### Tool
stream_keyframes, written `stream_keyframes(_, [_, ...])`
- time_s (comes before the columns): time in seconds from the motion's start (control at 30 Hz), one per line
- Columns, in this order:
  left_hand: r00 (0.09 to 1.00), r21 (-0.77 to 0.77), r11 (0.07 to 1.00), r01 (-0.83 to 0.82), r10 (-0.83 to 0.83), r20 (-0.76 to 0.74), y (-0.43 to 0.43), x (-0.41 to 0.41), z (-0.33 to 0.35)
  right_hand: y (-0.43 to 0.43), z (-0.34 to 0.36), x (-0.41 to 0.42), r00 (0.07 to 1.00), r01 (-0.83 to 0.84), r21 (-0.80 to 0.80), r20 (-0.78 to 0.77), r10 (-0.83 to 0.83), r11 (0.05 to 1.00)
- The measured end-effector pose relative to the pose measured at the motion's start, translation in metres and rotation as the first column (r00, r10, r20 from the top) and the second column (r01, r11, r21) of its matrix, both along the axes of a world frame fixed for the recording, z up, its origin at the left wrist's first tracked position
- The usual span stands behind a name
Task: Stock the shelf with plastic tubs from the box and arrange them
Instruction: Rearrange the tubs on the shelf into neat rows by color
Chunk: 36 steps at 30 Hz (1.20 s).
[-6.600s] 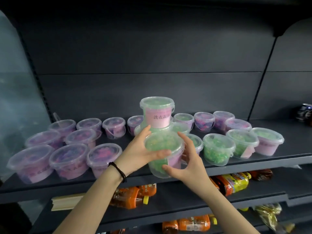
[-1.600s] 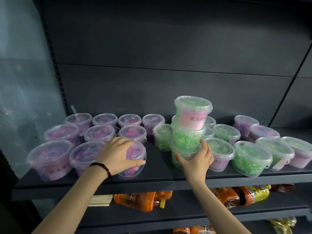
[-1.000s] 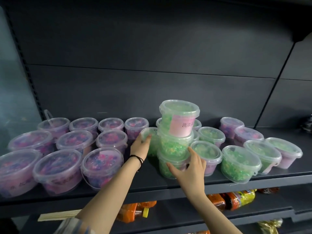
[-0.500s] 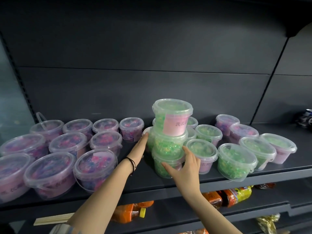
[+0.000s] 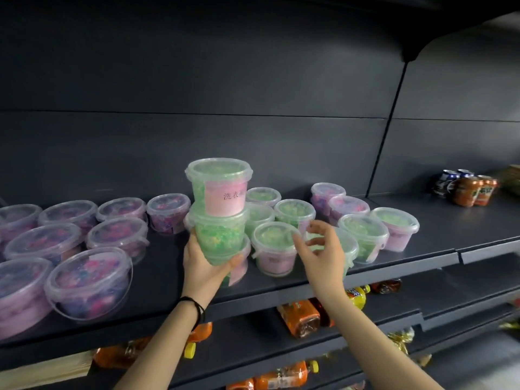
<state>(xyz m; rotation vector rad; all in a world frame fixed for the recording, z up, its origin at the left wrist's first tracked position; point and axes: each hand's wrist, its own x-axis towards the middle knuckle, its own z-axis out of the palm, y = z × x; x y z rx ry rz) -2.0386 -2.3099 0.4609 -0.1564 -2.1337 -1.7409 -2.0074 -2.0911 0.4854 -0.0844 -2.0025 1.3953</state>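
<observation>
In the head view, the step seemed to be arranging. The left hand (image 5: 205,266) gripped the stack (image 5: 218,209) of green tubs at its middle, fingers curled round it, near the front of the shelf (image 5: 309,280). The right hand (image 5: 323,251) hovered just beside it, fingers loosely spread, holding nothing. The stack stood almost upright, its long axis vertical and its label (image 5: 225,199) facing the camera. The next move probably needed the right hand as support, so that the top would not tip.

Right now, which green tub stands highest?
The pink-labelled tub topping the stack that the left hand grips; the others sit lower.
</observation>
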Motion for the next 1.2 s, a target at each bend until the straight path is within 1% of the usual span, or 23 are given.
stream_keyframes(0.1, [0.993, -0.054, 0.992, -0.111, 0.108, -0.057, 0.008, -0.004, -0.004, 0.036, 0.011, -0.019, 1.000, 0.023, 0.053, -0.003, -0.023, 0.998])
stream_keyframes(0.17, [0.986, -0.063, 0.985, -0.159, 0.155, -0.065, 0.013, -0.004, -0.008, 0.064, 0.020, -0.038, 0.999, 0.013, 0.104, 0.034, -0.017, 0.994])
stream_keyframes(0.23, [0.981, -0.048, 0.981, -0.187, 0.183, -0.069, 0.019, -0.003, -0.009, 0.096, 0.029, -0.062, 0.991, 0.026, 0.180, 0.121, -0.049, 0.983])
stream_keyframes(0.3, [0.979, -0.035, 0.980, -0.197, 0.195, -0.054, 0.023, -0.003, -0.009, 0.129, 0.035, -0.089, 0.965, 0.066, 0.303, 0.225, -0.138, 0.951])
stream_keyframes(0.37, [0.980, -0.032, 0.980, -0.198, 0.197, -0.029, 0.025, -0.003, -0.008, 0.158, 0.041, -0.114, 0.923, 0.067, 0.424, 0.317, -0.217, 0.903])
stream_keyframes(0.47, [0.982, -0.029, 0.981, -0.190, 0.189, -0.016, 0.026, -0.006, -0.009, 0.186, 0.047, -0.143, 0.836, 0.021, 0.511, 0.462, -0.295, 0.859])
stream_keyframes(0.6, [0.982, 0.008, 0.982, -0.187, 0.187, -0.026, 0.028, -0.011, -0.010, 0.202, 0.048, -0.165, 0.679, -0.141, 0.534, 0.665, -0.311, 0.834])
stream_keyframes(0.63, [0.983, 0.020, 0.983, -0.181, 0.182, -0.031, 0.029, -0.013, -0.009, 0.203, 0.048, -0.169, 0.648, -0.174, 0.534, 0.695, -0.312, 0.827])
stream_keyframes(0.7, [0.984, 0.030, 0.984, -0.175, 0.176, -0.036, 0.030, -0.017, -0.007, 0.202, 0.048, -0.174, 0.617, -0.237, 0.532, 0.729, -0.297, 0.813])
stream_keyframes(0.8, [0.983, 0.014, 0.984, -0.179, 0.180, -0.030, 0.031, -0.023, -0.007, 0.196, 0.049, -0.179, 0.619, -0.269, 0.559, 0.724, -0.304, 0.784])
stream_keyframes(0.93, [0.980, -0.029, 0.979, -0.201, 0.201, -0.003, 0.032, -0.029, -0.009, 0.195, 0.046, -0.179, 0.653, -0.207, 0.587, 0.678, -0.336, 0.783])
stream_keyframes(1.07, [0.981, -0.042, 0.980, -0.194, 0.195, 0.004, 0.031, -0.030, -0.012, 0.193, 0.060, -0.180, 0.748, -0.153, 0.539, 0.611, -0.259, 0.828])
stream_keyframes(1.2, [0.989, -0.037, 0.989, -0.147, 0.147, 0.008, 0.028, -0.029, -0.007, 0.167, 0.087, -0.164, 0.868, -0.116, 0.523, 0.467, -0.170, 0.845])
